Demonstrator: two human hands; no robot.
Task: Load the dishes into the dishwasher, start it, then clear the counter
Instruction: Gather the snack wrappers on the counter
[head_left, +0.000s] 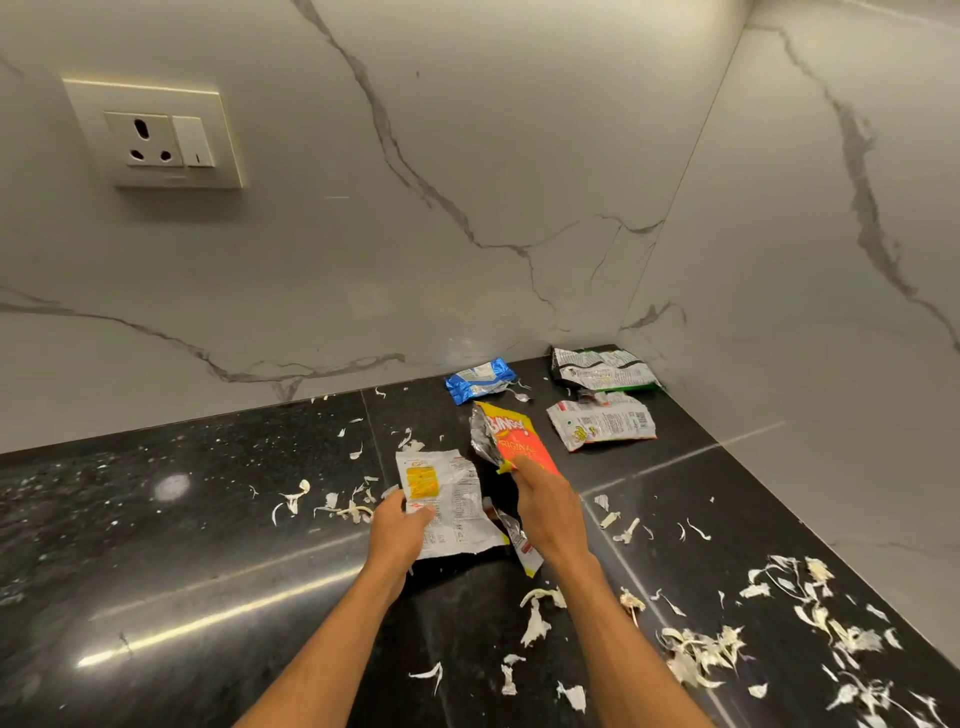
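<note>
Black granite counter (208, 519), grey-veined white marble wall (467, 156), a kitchen corner: what have the hands got, asks the desk.

Photographer: The left hand (397, 525) pinches a silver wrapper (452, 499) with a yellow panel at its near left edge, thumb on top, fingers curled beneath. The right hand (545, 512) grips the near end of a red packet (511, 441). Its forefinger lies along the packet, and the other fingers are hidden behind the hand. Both wrappers are at mid-counter, just beside each other.

Desk: Anything in the packets?

Photographer: Cannot tell. All look torn and flattened. A silver and yellow strip (522, 545) shows below the right hand; whether it belongs to the red packet is unclear.

Desk: Any lettering?

Photographer: "BINGO!" on the red packet, with "ORIGINAL" under it. The rest is small print, too fine to read.

Desk: And farther back?

Photographer: A blue wrapper (480, 379) lies by the far wall and a green-edged wrapper (602, 370) in the far right corner. A grey wrapper (602, 423) with a barcode lies on the near side of that one. Pale papery peelings (701, 649) are strewn over the counter, thickest at near right. A socket plate (156, 137) with one switch (193, 140) sits on the wall, far left.
</note>
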